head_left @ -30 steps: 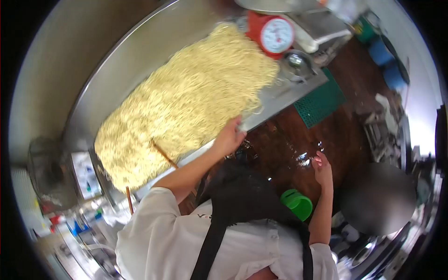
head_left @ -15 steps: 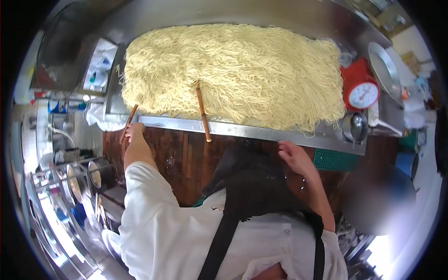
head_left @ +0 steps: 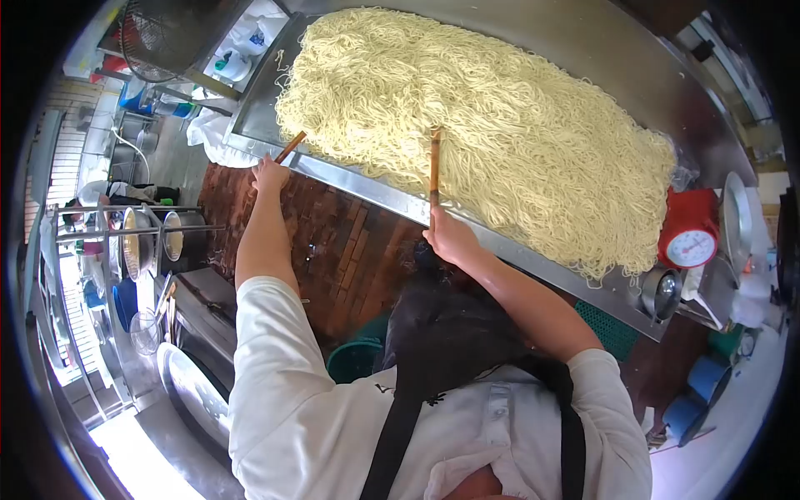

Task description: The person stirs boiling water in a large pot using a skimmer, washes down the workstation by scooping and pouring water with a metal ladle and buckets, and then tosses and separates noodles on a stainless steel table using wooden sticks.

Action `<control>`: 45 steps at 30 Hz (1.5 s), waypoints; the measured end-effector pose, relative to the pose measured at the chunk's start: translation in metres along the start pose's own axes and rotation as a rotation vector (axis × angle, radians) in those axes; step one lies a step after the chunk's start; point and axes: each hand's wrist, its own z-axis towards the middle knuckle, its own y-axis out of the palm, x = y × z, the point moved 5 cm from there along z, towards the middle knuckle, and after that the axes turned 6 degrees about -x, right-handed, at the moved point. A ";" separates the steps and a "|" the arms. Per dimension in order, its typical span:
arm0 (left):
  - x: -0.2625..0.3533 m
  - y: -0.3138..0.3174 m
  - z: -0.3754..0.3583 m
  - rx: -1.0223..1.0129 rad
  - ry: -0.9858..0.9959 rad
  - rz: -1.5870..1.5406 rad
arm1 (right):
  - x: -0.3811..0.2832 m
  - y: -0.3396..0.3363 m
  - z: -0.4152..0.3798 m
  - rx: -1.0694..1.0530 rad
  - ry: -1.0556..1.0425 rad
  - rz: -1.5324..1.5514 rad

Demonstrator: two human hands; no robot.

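A long heap of pale yellow noodles (head_left: 483,108) covers most of a metal tray table in front of me. My left hand (head_left: 271,173) is closed around the near end of a wooden stick (head_left: 291,147) at the tray's left front corner, the stick's far tip touching the noodles' edge. Farther right, my right hand (head_left: 452,237) grips the lower end of a second wooden stick (head_left: 435,162). That stick points away from me, and its tip meets the noodles. Both hands are by the tray's front rim (head_left: 375,194).
A red dial scale (head_left: 690,227) stands right of the noodles, near a metal bowl (head_left: 661,292) and a round metal lid (head_left: 735,218). A white cloth (head_left: 218,138) hangs at the left corner. Below are a wooden floor (head_left: 333,242), a green bucket (head_left: 354,360) and a green crate (head_left: 607,327).
My right hand has moved left from beside the rim and taken hold of the second stick. My left hand still holds its stick. The view has turned, so the tray now slants.
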 end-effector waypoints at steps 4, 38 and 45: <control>-0.011 0.017 0.019 -0.206 0.124 0.181 | -0.011 0.011 0.027 0.267 0.081 0.324; 0.369 0.085 -0.256 -0.809 1.020 -0.511 | 0.177 -0.265 -0.107 0.459 0.487 0.059; 0.396 0.078 -0.323 -1.133 0.704 -0.876 | 0.147 -0.201 -0.098 0.587 0.524 0.194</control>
